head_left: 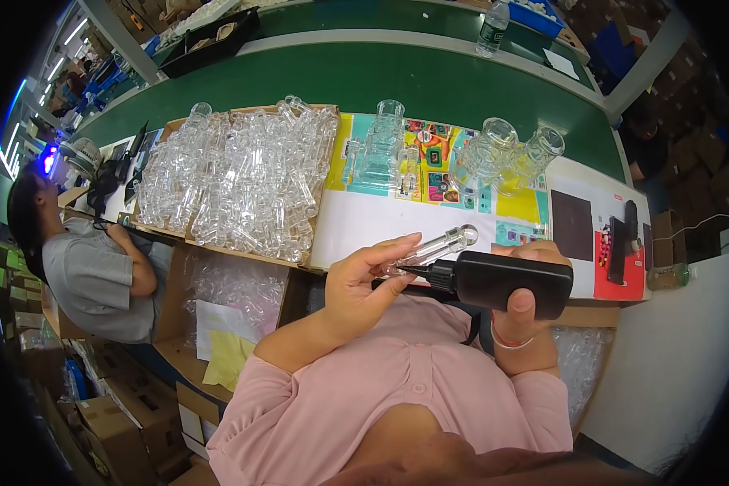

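Note:
Between the thumb and fingers of my left hand (370,279) is a clear tube-shaped piece (437,245), tilted, with a round ring-like end pointing up and right. My right hand (535,283) is wrapped round a black squeeze bottle (510,282) lying on its side. Its narrow pointed nozzle (413,269) reaches the end of the clear piece near my left fingertips; whether it touches cannot be made out. Left of my hands, an open cardboard box (326,162) is heaped with many clear pieces (255,178) of like shape.
Assembled clear pieces (385,142) stand on a colourful printed sheet (429,174), with more clear pieces (498,158) to their right. A black phone-like object (616,251) lies at the right. A person in grey (97,267) sits at the left. Beyond is a green worktop (316,77) with a water bottle (492,31).

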